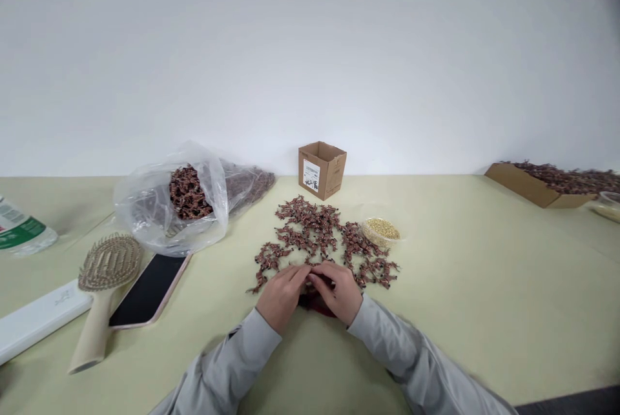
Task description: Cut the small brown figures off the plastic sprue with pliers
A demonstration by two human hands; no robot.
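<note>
My left hand (281,292) and my right hand (339,289) meet at the near edge of a spread of small brown pieces (320,234) on the pale green table (484,299). Both hands have their fingers curled together over a small dark red thing (317,302) that is mostly hidden beneath them. Just right of the spread sits a small clear dish of yellow beads (382,230). An open small cardboard box (321,169) stands behind the spread.
A clear plastic bag (169,208) of more brown pieces lies at back left. A hairbrush (99,292), a phone (148,289), a white flat box (33,321) and a bottle (22,228) lie left. A cardboard tray (537,188) of brown pieces sits far right.
</note>
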